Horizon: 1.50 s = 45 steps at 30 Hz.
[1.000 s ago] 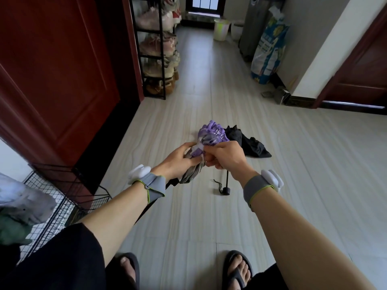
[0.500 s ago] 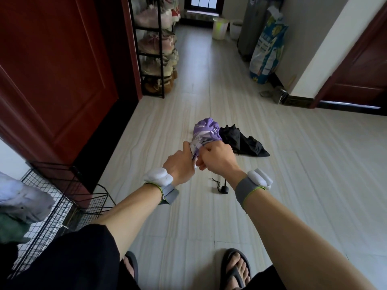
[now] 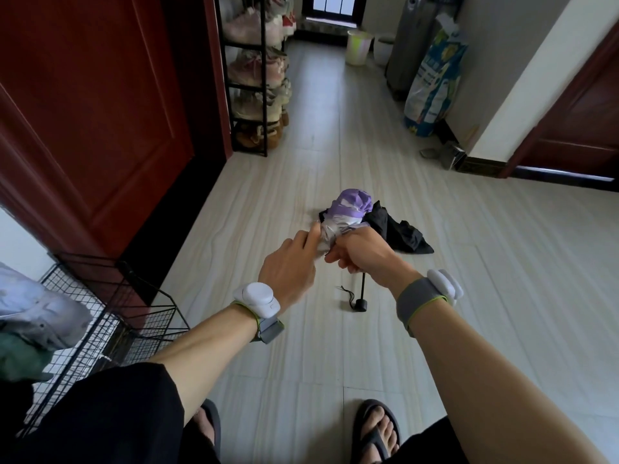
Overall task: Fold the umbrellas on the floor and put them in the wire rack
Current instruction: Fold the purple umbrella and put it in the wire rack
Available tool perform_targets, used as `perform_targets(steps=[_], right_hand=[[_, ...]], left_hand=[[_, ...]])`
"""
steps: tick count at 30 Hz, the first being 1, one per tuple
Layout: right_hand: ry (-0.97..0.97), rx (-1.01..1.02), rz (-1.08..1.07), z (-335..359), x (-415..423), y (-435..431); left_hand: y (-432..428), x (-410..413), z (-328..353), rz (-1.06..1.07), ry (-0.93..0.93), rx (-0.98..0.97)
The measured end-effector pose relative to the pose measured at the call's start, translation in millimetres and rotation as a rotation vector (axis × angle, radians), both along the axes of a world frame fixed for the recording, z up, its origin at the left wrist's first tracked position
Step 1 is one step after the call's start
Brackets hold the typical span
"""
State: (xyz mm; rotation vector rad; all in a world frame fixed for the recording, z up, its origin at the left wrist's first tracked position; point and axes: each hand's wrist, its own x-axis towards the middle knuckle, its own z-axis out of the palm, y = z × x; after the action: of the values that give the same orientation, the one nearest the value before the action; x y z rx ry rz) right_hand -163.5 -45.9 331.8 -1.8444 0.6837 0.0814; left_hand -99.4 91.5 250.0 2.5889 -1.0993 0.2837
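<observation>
The right hand [image 3: 363,252] grips the purple umbrella [image 3: 351,205] around its gathered cloth, and the handle hangs below the fist. The left hand [image 3: 288,267] lays stretched fingers on the cloth, probably to wrap it tight. Next the strap needs closing. The wire rack [image 3: 134,316] stands low, left of the left hand.

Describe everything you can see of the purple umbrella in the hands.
The purple umbrella is a compact one, folded into a crumpled bundle of thin fabric, purple at the far end with white bands, grey-silver nearer the hands. It is held above the floor, tilted away from the person, in front of the black umbrella lying there. The right hand grips its lower part; the left hand touches its left side with straight fingers.
</observation>
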Motion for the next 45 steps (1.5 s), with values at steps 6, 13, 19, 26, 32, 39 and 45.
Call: perform_targets(steps=[6,13,19,26,32,39,45], right_hand=[[0.036,0.086,-0.053,0,0,-7],[0.027,0.272,-0.248,1,4,-17],[0.029,0.252,-0.314,-6,7,-14],[-0.075,-0.181,-0.283,-16,13,3],[-0.272,-0.139,-0.470,-21,14,-18],[-0.416,0.263,-0.551,-32,22,-19],[-0.503,0.144,-0.791,-26,24,-30]], left_hand=[[-5,-3,-1,-0.036,-0.092,-0.010],[-13,-4,-4,-0.046,-0.342,0.007],[-16,-3,-10,-0.011,-0.455,0.012],[-11,10,0,0.107,-0.004,-0.081],[2,35,30,0.118,0.753,-0.312],[-6,3,28,-0.140,0.788,-0.291],[-9,4,26,-0.119,1.096,-0.126]])
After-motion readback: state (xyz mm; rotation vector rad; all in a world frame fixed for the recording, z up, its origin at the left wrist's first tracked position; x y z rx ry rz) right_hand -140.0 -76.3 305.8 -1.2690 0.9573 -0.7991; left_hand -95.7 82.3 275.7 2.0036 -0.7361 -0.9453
